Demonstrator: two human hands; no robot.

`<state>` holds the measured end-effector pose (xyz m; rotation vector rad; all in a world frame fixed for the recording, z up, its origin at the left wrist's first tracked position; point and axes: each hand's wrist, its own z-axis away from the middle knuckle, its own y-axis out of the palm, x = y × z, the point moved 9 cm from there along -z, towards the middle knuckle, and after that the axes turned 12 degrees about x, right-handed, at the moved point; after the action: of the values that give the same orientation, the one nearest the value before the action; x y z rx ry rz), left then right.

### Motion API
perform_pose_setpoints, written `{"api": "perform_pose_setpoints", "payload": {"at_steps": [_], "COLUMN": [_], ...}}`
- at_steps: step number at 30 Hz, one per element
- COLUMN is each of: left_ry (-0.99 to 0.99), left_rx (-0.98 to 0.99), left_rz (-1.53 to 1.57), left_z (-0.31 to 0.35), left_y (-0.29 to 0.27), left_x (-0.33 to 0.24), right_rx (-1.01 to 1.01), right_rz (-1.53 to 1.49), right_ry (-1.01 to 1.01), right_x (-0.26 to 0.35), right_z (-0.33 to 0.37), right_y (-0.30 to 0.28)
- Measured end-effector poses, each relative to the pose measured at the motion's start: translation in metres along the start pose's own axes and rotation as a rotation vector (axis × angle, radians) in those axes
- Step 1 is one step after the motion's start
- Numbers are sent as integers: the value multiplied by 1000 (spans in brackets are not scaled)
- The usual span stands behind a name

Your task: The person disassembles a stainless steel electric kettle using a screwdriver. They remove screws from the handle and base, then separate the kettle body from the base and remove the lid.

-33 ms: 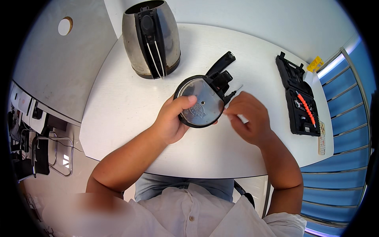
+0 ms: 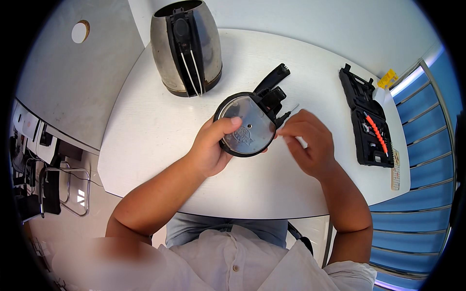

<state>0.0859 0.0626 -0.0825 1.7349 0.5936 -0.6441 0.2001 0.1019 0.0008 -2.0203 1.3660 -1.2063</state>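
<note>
My left hand [image 2: 212, 145] grips a round kettle lid [image 2: 255, 136] with a shiny metal face and black rim, the thumb pressed on the metal. A black hinge block [image 2: 272, 98] juts from its upper right side. My right hand [image 2: 310, 143] is at the lid's right edge, fingers curled and fingertips drawn together; anything between them is too small to make out. Just beyond those fingers is a small tool with a black handle and thin metal shaft [image 2: 294, 108]. A curved black handle piece [image 2: 273, 77] lies past the lid.
A steel kettle body [image 2: 208, 43] with a black handle frame stands at the back left of the white table [image 2: 145, 145]. At right lie an open black tool case [image 2: 361, 116] with an orange flexible shaft [image 2: 376, 133], a pale remote control [image 2: 395, 169] and a small yellow box [image 2: 388, 78].
My right hand has shifted very slightly up and to the right beside the lid. The left hand and the lid have stayed in place.
</note>
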Motion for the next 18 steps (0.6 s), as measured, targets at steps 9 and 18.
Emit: {"api": "perform_pose_setpoints", "payload": {"at_steps": [9, 18], "left_ry": [-21, 19], "left_rx": [28, 67], "left_rz": [-64, 116], "left_z": [-1, -5], "left_y": [4, 6], "left_x": [0, -4], "right_rx": [-49, -28], "right_rz": [-22, -79], "right_ry": [13, 105], "right_x": [5, -15], "right_z": [1, 3], "right_y": [-10, -6]}}
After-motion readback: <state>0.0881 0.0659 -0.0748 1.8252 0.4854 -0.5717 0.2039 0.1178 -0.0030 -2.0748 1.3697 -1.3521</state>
